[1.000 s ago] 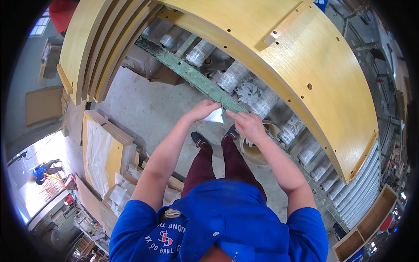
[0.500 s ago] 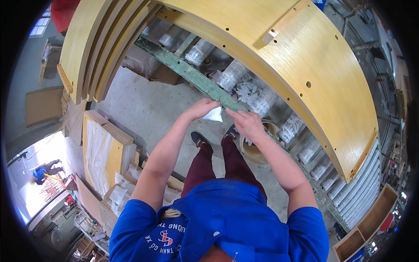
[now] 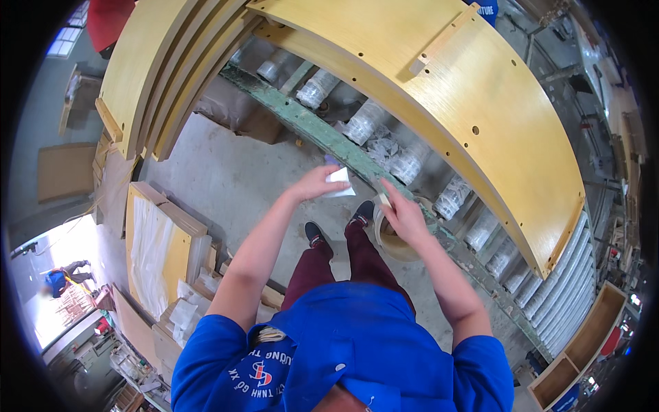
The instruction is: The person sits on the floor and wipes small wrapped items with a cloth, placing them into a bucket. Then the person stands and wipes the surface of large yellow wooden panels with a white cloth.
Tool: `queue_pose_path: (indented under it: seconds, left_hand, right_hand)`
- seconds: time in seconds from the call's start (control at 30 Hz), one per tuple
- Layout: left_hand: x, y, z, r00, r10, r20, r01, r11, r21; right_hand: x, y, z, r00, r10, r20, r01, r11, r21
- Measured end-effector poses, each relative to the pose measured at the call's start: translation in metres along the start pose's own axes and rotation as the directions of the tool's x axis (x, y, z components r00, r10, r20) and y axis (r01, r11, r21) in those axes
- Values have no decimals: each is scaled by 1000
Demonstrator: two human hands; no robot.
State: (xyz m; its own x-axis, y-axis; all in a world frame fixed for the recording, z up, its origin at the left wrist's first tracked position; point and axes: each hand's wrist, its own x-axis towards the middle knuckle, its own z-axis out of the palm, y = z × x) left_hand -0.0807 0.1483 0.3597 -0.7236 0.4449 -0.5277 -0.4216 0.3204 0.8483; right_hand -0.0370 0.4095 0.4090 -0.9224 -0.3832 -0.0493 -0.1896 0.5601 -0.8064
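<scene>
In front of my body, my left hand (image 3: 316, 185) is closed on a small white sheet (image 3: 339, 180), which could be paper or thin foam. My right hand (image 3: 406, 218) is a little to the right and lower, near the green rail. Between its thumb and fingers is a small pale flat piece (image 3: 384, 200), too small to name. Both hands are apart from each other. Beyond them a large curved yellow wooden panel (image 3: 480, 89) lies across rollers (image 3: 367, 120) wrapped in clear film.
The green metal rail (image 3: 319, 130) of the roller line runs diagonally just past my hands. A round tub (image 3: 395, 244) stands by my right foot. Curved panels (image 3: 147, 89) are stacked at the upper left. Film-wrapped boards (image 3: 154, 247) lean at left. Another person (image 3: 65, 278) is far left.
My hands have come away from the green rail. The left one now shows the white sheet more fully; the right has drawn back, with the small pale piece now visible in it.
</scene>
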Motion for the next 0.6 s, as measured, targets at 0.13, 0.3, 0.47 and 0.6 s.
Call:
queue_pose_path:
  seconds: [0.13,0.3,0.47,0.6]
  left_hand:
    - [-51,-3,23,977,165,-133,-175,982,-68]
    - [-132,-66,37,946,82,-313,-102,994,-47]
    - [-201,-92,39,904,1,-427,-21,999,-42]
    - [-235,-128,32,830,44,-556,-96,993,-66]
  right_hand:
    - [-65,10,42,839,488,242,-503,526,686]
    - [-54,-10,114,591,669,451,-463,-177,869]
    - [3,18,149,640,712,289,-93,-302,949]
    - [54,16,153,661,729,180,164,-374,913]
